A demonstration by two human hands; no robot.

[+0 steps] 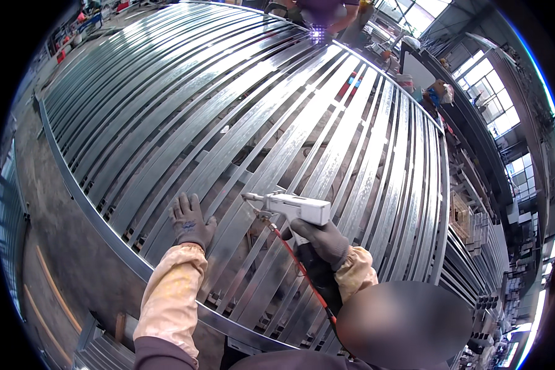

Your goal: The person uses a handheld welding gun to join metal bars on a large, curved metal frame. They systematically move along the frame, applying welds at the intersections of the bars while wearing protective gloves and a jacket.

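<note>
The right hand grips a white gun whose leftward slip could hurt the left hand, spread open on metal bars.

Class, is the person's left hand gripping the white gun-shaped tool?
No: the right hand grips the tool, while the left hand lies open on the metal slats.

Dull grey floor on my left. Bright paned windows to my right, daylight coming in.
</note>
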